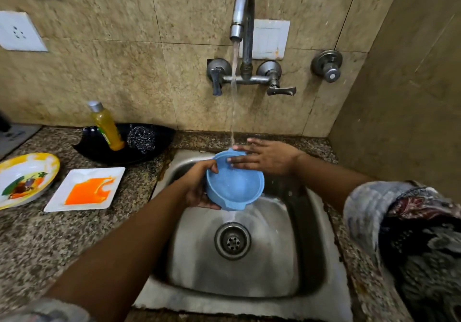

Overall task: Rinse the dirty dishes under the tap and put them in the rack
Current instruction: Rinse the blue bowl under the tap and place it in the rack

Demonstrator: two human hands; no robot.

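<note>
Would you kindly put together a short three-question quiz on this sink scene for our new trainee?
1. True or false: water is running from the tap onto the blue bowl.
2. Which hand grips the bowl's rim? A) left hand B) right hand
3. Fill in: the orange-stained white square plate lies on the ____ beside the sink.

Key: 1 true. 2 A; the right hand lies flat, fingers spread, over the far rim. 3 counter.
</note>
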